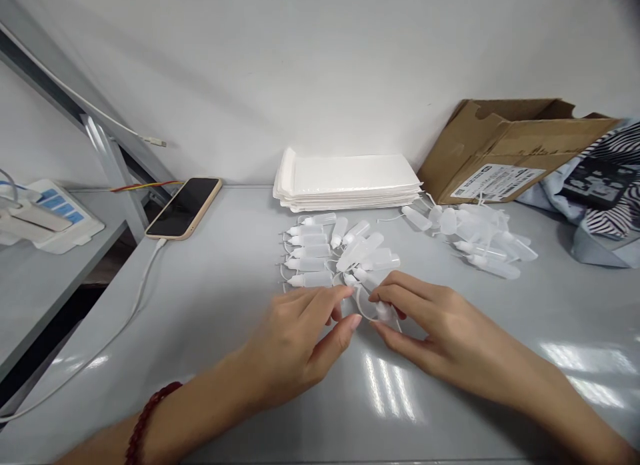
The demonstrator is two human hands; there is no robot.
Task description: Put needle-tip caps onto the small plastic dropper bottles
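Small translucent needle-tip squeeze bottles lie on the grey table in front of me. Several form a neat column on the left, tips pointing left. Beside it is a loose cluster of them. My right hand pinches a squeeze bottle between thumb and fingers, its thin strap looping out to the left. Close to the column's near end is my left hand, thumb and index finger apart with no bottle visible between them. Its other fingers are partly hidden beneath the hand.
More bottles are heaped at the right, before an open cardboard box. White padded envelopes are stacked against the wall. A phone on a white cable lies at left. Striped fabric sits far right.
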